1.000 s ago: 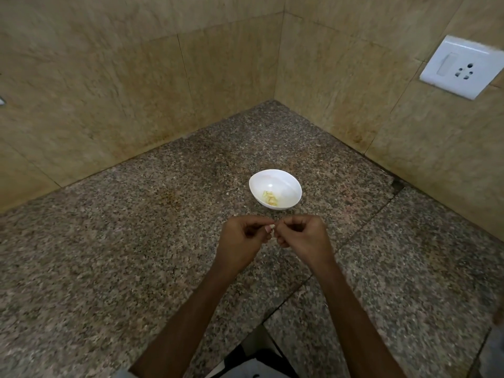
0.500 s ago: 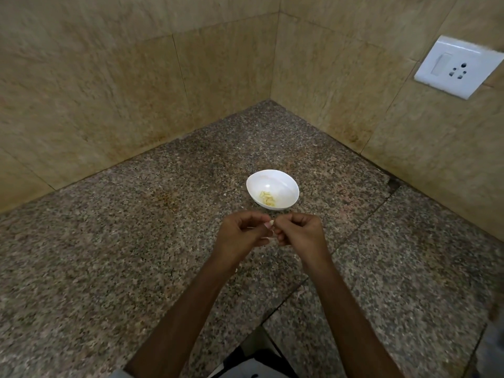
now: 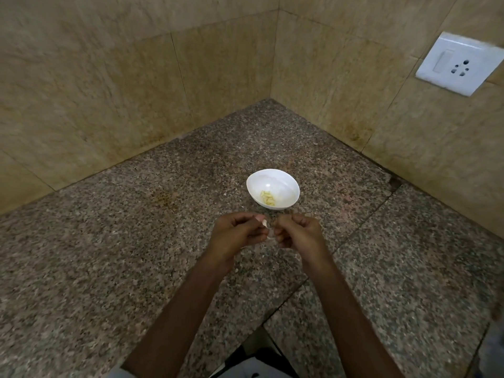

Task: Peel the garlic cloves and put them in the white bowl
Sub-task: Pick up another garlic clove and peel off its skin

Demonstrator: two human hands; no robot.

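**Peeling one clove just short of the bowl**

You are working a garlic clove (image 3: 265, 226) between both hands, with the counter (image 3: 109, 255) beneath them. Your left hand (image 3: 237, 236) is clamping it with curled fingers and thumb. Your right hand (image 3: 298, 234) is curled too, fingertips meeting the left's and pinching at the clove's pale skin. Both forearms are reaching forward and angling inward, so the knuckles are nearly touching.

The clove is small and mostly hidden, so how much skin is left is hard to tell. You are probably best off holding firmly with the left and pulling the skin away in strips with the right, not crushing the clove.

The white bowl (image 3: 286, 181) is sitting just beyond your fingertips, holding a few peeled cloves (image 3: 267, 198). Dropping this one in is only a short reach forward.
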